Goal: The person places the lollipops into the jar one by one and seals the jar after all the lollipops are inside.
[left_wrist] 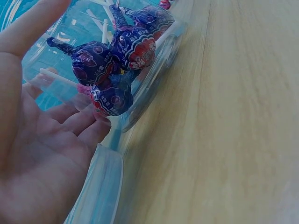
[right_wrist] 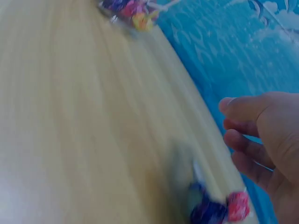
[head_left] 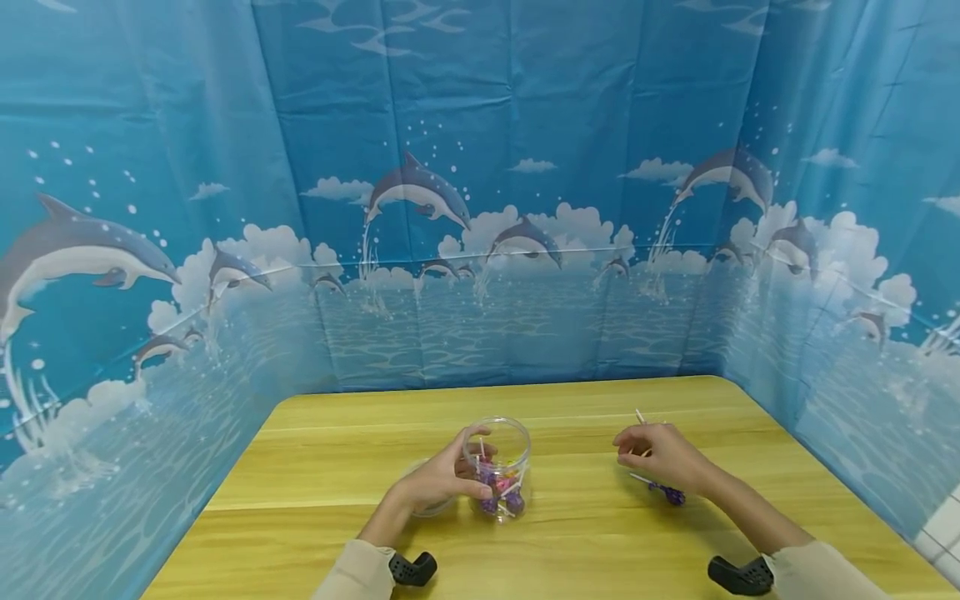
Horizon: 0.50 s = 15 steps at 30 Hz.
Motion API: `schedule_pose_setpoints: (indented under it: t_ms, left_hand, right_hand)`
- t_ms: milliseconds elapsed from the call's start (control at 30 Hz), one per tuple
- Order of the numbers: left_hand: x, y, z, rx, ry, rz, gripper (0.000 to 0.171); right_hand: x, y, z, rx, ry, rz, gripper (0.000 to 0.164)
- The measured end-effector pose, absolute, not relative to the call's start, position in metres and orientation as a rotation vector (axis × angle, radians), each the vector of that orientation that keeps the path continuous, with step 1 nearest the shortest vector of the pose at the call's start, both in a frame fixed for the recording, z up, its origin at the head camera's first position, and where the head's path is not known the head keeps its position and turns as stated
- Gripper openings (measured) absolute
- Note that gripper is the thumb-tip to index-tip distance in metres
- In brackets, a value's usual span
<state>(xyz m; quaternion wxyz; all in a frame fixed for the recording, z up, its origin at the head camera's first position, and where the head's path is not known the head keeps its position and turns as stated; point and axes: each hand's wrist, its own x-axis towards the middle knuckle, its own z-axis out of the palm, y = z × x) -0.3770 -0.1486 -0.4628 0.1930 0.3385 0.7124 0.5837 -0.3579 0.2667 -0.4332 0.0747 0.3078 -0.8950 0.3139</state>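
My left hand [head_left: 438, 479] holds a clear round jar [head_left: 504, 429] by its side, thumb on the near side and fingers on the far side. Inside the jar are several wrapped lollipops [left_wrist: 133, 46], with purple, pink and yellow wrappers and white sticks. My right hand [head_left: 663, 457] hovers at the right with loosely bent fingers and nothing between them. Below it lie a purple lollipop [head_left: 673, 496] and, in the right wrist view, a pink lollipop [right_wrist: 238, 205] beside it. A white stick [head_left: 640, 416] shows behind that hand, the rest hidden.
A clear round lid [head_left: 433, 508] lies on the table left of the jar, partly covered by the left hand. The yellow wood-grain table [head_left: 585, 550] is bordered at the back and sides by a blue dolphin-print curtain [head_left: 525, 333].
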Motion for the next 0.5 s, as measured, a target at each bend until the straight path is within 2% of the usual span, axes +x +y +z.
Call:
schedule_pose_setpoints:
  t_ms: [133, 300, 400, 500]
  left_hand:
    - [-0.377, -0.147, -0.464, 0.947, 2.012, 1.637, 0.083]
    - [-0.376, -0.147, -0.463, 0.944, 2.027, 1.634, 0.082]
    - [-0.376, -0.148, -0.461, 0.933, 2.028, 1.638, 0.08]
    - [-0.375, -0.148, -0.462, 0.921, 2.021, 1.645, 0.083]
  right_hand:
    - [-0.354, 0.287, -0.445, 0.923, -2.762, 0.891, 0.022]
    - [-0.355, 0.298, -0.455, 0.944, -2.795, 0.717, 0.004]
    - [-0.355, 0.296, -0.457, 0.983, -2.769, 0.615, 0.012]
    - [-0.355, 0.293, -0.459, 0.987, -2.753, 0.56, 0.009]
